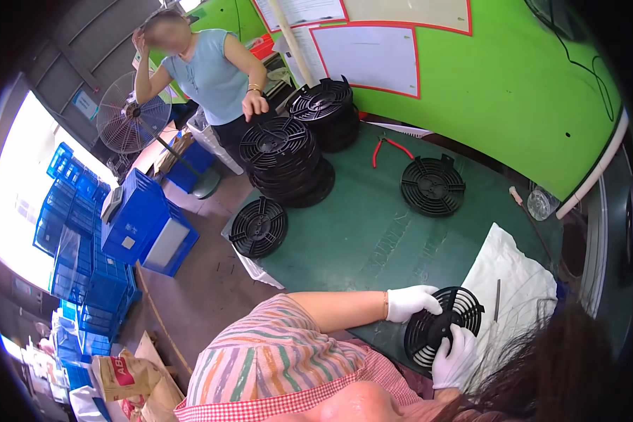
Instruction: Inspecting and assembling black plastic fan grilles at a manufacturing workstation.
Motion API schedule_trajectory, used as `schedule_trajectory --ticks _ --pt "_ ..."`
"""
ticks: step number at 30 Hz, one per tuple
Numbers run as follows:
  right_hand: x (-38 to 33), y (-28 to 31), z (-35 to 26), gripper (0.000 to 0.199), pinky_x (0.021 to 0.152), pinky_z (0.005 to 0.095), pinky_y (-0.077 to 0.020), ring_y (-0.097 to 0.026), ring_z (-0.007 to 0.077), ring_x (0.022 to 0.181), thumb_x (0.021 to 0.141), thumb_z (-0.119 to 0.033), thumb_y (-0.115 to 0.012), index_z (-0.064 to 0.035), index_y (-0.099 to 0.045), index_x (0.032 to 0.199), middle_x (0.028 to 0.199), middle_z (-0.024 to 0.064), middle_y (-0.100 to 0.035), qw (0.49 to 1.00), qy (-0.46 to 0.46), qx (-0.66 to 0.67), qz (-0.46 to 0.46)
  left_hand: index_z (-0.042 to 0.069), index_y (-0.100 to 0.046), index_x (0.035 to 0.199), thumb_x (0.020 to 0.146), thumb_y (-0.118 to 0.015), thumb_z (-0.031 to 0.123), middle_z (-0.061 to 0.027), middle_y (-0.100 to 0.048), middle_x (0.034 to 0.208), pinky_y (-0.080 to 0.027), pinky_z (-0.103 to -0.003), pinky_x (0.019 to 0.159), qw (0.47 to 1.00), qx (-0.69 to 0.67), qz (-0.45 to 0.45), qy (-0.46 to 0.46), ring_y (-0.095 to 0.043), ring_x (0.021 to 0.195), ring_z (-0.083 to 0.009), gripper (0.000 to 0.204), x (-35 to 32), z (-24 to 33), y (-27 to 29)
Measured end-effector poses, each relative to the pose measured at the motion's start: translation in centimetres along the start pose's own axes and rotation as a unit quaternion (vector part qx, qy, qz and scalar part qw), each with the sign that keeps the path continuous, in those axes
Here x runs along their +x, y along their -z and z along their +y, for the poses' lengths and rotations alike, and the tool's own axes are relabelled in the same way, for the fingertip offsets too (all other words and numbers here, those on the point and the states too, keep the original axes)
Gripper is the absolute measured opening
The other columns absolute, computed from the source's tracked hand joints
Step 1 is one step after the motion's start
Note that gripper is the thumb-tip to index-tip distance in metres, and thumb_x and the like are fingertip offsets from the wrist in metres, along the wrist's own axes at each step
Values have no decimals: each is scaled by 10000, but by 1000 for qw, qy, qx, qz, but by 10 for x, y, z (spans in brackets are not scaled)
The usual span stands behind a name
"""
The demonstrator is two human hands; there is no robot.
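A round black fan guard (pixel 429 329), with curved slats around a solid hub, is held tilted between my hands at the near edge of the green table (pixel 344 239). My white-gloved left hand (pixel 411 302) grips its upper left rim, thumb lying over the slats. Lower down, my right hand (pixel 456 359), also in a white glove, has bent fingers at the hub and grasps the guard's lower right side. Beside the guard a white cloth (pixel 513 271) is spread out, with a thin dark rod (pixel 498 299) lying on it. Hair covers part of the cloth.
Single guards lie farther off (pixel 432 186) and at the left edge (pixel 259 226). Two stacks of guards (pixel 278 151) (pixel 323 112) stand behind, near red-handled pliers (pixel 390 148). A co-worker (pixel 211 77) stands beyond. Blue crates (pixel 141 218) and a standing fan (pixel 135 112) are left.
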State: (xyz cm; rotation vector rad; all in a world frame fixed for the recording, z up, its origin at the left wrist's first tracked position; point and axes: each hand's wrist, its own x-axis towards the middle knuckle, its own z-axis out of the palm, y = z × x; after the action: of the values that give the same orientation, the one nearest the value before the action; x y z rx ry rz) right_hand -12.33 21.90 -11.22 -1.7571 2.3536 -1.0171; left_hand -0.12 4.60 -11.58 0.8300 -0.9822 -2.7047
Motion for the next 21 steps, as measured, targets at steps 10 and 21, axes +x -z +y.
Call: schedule_trajectory --ticks 10,21 --pt "1 -13 0 269 897 441 -445 -563 340 1007 750 -42 -669 -50 -638 1017 1027 138 -613 999 -18 11 -30 -53 -598 1091 848 -667 270 -171 -675 1019 -510 -332 844 889 446 94 -52 -645 967 -239 410 0 22 11" --pt "-9 4 -8 159 751 326 -493 -612 242 842 826 68 -566 -1 -632 953 935 126 -626 981 -81 160 69 27 -589 1125 813 -634 186 -214 -606 1164 -517 -465 907 487 575 633 -177 -634 1019 -379 352 78 232 147"
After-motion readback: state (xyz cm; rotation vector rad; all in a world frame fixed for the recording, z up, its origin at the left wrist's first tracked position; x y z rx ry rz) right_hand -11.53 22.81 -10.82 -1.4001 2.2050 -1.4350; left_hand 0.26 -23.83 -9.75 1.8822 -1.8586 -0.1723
